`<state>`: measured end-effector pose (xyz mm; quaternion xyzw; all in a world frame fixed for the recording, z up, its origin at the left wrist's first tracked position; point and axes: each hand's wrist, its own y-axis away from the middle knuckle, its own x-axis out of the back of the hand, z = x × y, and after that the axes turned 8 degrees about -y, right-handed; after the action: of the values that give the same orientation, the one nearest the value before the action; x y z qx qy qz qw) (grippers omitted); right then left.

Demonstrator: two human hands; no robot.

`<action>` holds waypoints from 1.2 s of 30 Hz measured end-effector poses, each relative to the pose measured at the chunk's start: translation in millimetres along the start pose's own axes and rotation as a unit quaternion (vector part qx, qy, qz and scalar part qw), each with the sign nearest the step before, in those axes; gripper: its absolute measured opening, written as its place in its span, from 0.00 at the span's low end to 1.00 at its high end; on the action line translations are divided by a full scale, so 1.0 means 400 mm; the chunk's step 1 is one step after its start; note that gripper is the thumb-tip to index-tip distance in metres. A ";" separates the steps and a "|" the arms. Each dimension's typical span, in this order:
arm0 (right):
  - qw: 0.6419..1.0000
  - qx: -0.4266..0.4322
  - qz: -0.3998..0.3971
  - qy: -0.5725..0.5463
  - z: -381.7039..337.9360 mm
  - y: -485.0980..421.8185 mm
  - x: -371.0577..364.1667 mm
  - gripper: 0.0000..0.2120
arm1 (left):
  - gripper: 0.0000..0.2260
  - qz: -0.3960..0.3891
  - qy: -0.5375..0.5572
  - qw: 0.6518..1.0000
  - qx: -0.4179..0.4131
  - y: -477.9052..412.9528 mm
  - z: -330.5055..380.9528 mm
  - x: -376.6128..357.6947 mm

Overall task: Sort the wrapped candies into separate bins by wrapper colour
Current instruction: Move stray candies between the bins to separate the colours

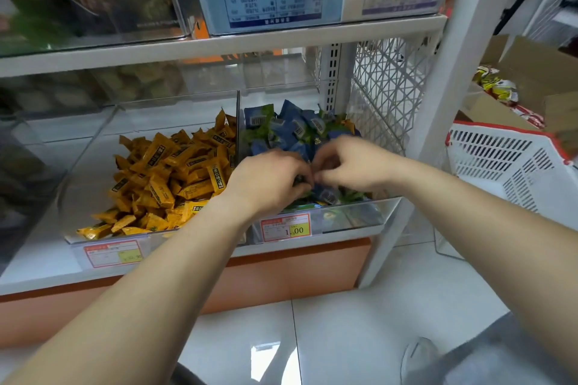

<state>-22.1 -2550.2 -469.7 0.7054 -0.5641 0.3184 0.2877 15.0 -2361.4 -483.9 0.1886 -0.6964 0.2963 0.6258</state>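
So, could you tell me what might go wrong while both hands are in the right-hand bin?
The left hand and right hand meet, fingers curled, in the blue and green candies, hiding what they grip, so colours may stay mixed. The yellow candies are heaped against the divider and could spill across.

- Two bins stand side by side on the lower shelf: the left bin and, touching it, the right bin.
- Left-bin candies are heaped toward its right wall.
- Right-bin candies fill that bin.
- The left hand and right hand meet over the right bin's front, seemingly pinching candies there.
- A price tag hangs on each bin's front.
- A basket sits to the right, with a cardboard box behind it.
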 end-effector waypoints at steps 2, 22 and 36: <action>0.994 -0.038 -0.101 0.016 0.013 0.009 -0.017 0.06 | 0.07 0.004 -0.016 1.000 -0.004 0.002 0.002 -0.002; 0.991 -0.064 -0.095 -0.071 0.050 -0.018 -0.058 0.27 | 0.06 0.055 -0.057 0.997 0.013 0.001 -0.015 0.012; 0.997 -0.045 -0.046 0.041 0.047 -0.045 -0.066 0.13 | 0.06 0.085 -0.058 0.994 0.036 0.005 -0.028 0.007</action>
<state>-6.3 -2544.9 -503.0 0.7036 -0.5323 0.3078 0.3562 21.6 -2352.3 -481.0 0.1676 -0.7342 0.3617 0.5496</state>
